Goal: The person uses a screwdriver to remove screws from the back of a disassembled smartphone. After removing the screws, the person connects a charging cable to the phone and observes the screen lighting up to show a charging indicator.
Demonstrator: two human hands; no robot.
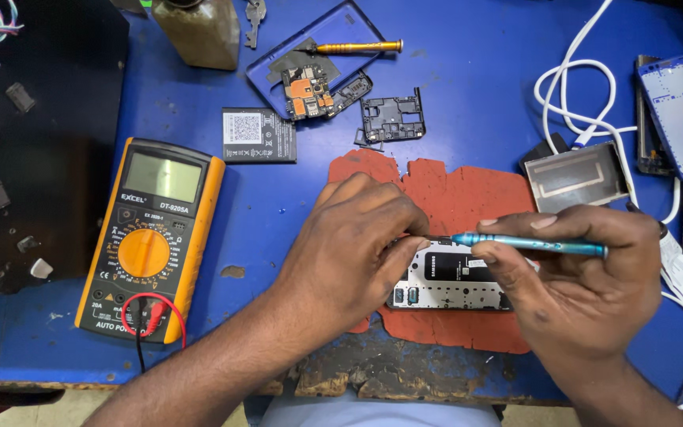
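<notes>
**Screwdriver tip at the top edge of the opened phone**

My left hand (pixel 353 241) rests curled over the left end of the opened phone (pixel 452 285), fingers bent down onto its top-left corner, pinning it; it grips nothing else. The phone lies back-open on the red mat (pixel 452 194), its long axis running left to right across the worktop (pixel 476 87), directly under and between both hands. My right hand (pixel 575 281) sits over the phone's right end, closed in a pinch around a teal precision screwdriver (pixel 535 244). The screwdriver also lies nearly level, handle to the right, tip pointing left toward my left fingers at the phone's upper edge. Left of the phone stands a yellow multimeter (pixel 152 237). Beyond the phone lie a black battery (pixel 259 135), a black inner frame (pixel 393 119), and a blue back cover (pixel 318 47) carrying a circuit board (pixel 307 91) and yellow screwdriver (pixel 357 47).
</notes>
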